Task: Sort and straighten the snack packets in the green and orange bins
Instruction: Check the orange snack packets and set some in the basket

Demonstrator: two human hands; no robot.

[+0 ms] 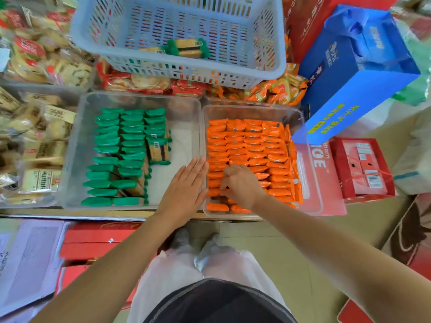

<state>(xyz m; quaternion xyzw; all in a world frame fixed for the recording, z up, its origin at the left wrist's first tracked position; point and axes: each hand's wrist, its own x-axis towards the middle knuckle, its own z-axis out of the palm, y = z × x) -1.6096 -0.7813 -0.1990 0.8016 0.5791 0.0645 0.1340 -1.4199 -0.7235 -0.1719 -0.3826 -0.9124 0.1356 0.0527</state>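
Note:
Two clear bins stand side by side. The left bin (186,117) holds green snack packets (130,145) in three upright rows, with one packet (158,151) lying flat at the right row. The right bin (303,136) is packed with orange snack packets (251,145) in tight rows. My left hand (186,187) lies flat with straight fingers over the wall between the two bins, its fingertips against the orange rows' left edge. My right hand (240,183) is curled down into the orange packets near the front left, its fingers among them; the grip itself is hidden.
A pale blue slotted basket (275,66) with a few green packets (189,47) sits behind the bins, on top of other snack stock. A blue gift box (349,78) and red boxes (363,169) stand to the right. Mixed biscuit bags (37,136) fill the left side.

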